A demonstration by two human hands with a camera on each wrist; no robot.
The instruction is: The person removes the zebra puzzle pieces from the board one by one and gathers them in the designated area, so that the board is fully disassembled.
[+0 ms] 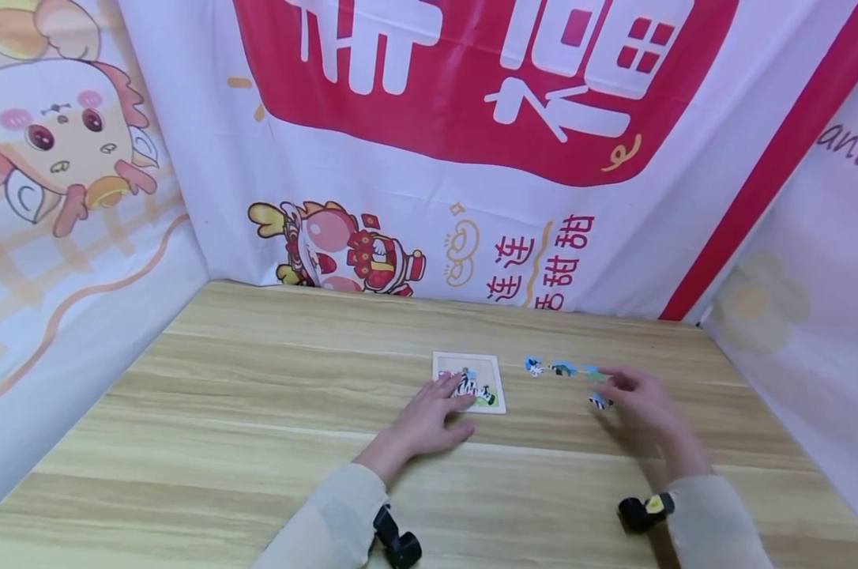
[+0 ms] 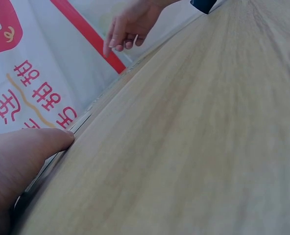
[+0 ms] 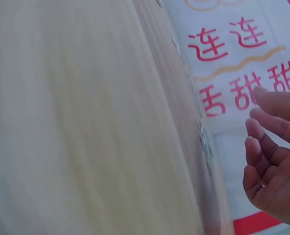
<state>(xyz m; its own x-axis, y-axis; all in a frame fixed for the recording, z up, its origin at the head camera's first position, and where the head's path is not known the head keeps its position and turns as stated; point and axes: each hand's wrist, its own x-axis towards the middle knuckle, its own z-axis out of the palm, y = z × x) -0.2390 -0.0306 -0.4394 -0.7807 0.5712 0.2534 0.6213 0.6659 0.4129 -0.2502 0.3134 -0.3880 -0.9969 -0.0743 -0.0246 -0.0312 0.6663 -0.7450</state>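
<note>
Pale-rimmed, one puzzle tray [image 1: 468, 357] lies on the wooden tabletop [image 1: 258, 411] in the head view, a zebra picture [image 1: 477, 389] inside it. One left hand [image 1: 434, 416] rests across it, fingers spread, gripping nothing; at least four loose pieces [image 1: 533, 366] lie to the right, beneath the right hand [image 1: 635, 399]. Left wrist view: one thumb [image 2: 30, 152] extends near the tabletop. Right wrist view: the right fingers [image 3: 277, 105] bend loosely, slightly parted, holding nothing visible.

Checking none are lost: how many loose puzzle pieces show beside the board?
4, right of the board: left piece, middle piece and right piece in a row, plus a fourth piece nearer the person. The right hand may hide or hold more.
</note>
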